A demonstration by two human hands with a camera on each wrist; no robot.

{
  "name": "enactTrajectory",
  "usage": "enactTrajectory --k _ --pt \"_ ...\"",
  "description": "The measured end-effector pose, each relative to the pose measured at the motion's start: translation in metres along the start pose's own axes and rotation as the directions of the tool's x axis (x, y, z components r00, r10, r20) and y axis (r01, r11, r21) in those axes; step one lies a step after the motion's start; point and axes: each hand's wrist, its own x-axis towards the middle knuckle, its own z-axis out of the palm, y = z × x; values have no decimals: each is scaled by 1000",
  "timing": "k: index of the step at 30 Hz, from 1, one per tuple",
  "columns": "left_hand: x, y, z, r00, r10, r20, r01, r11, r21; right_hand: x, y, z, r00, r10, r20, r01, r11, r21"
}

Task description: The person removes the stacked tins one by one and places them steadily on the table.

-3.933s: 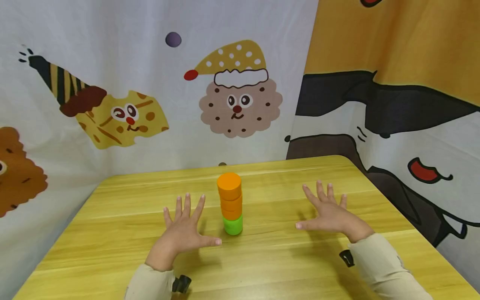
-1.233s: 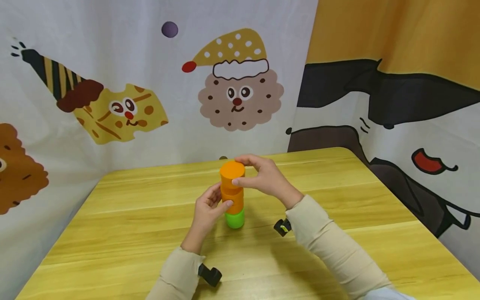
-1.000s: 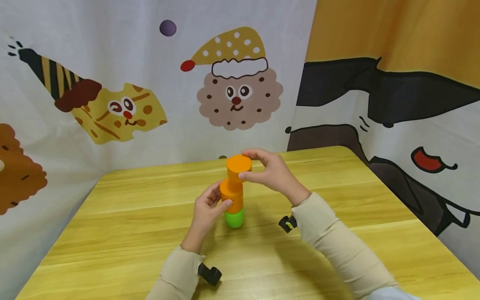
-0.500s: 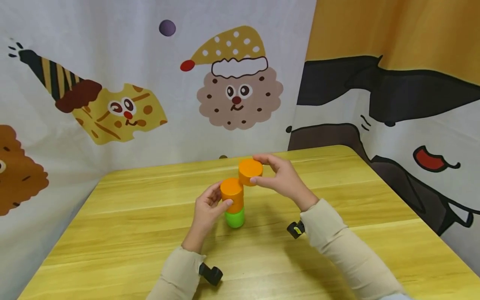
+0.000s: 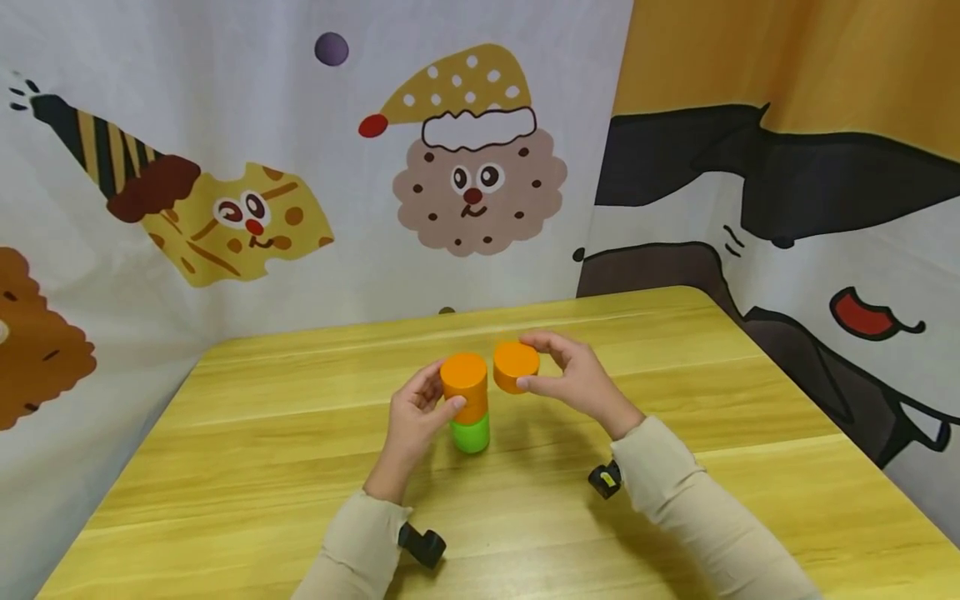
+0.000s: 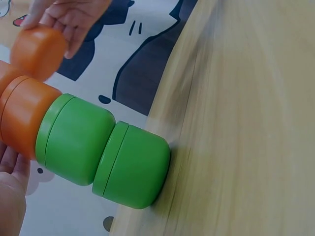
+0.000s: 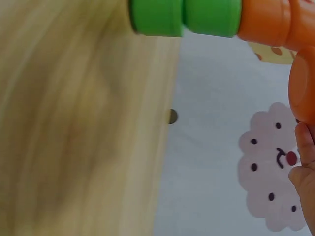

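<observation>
A stack of small round jars stands upright on the table, green jars (image 5: pixel 471 434) below and orange jars (image 5: pixel 465 379) above. My left hand (image 5: pixel 415 412) grips the orange part of the stack, thumb in front and fingers behind. Just right of the stack's top, my right hand (image 5: pixel 581 379) holds a separate orange jar (image 5: pixel 516 367) between thumb and fingers, off the table. In the left wrist view, two green jars (image 6: pixel 135 164) with seams near their tops are distinct. The right wrist view cuts off part of the held orange jar (image 7: pixel 302 86).
The light wood-grain table (image 5: pixel 262 450) runs back to a cartoon-printed curtain (image 5: pixel 480 283), which also hangs along both sides. A small black device (image 5: pixel 422 546) sits at the left cuff, and another black device (image 5: pixel 605 480) at the right cuff.
My right hand has taken the top orange jar off the stack, then moved it right and lowered it beside the stack. Left hand keeps its grip on the stack.
</observation>
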Motion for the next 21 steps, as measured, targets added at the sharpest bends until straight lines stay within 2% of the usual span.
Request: enactTrajectory --k 11,21 --pt "1 1 0 1000 -13 1 13 1000 -3 -7 23 6 989 108 98 -115 991 63" --pt "1 0 0 1000 9 4 -9 1000 -12 -13 45 15 958 225 175 -225 974 -24"
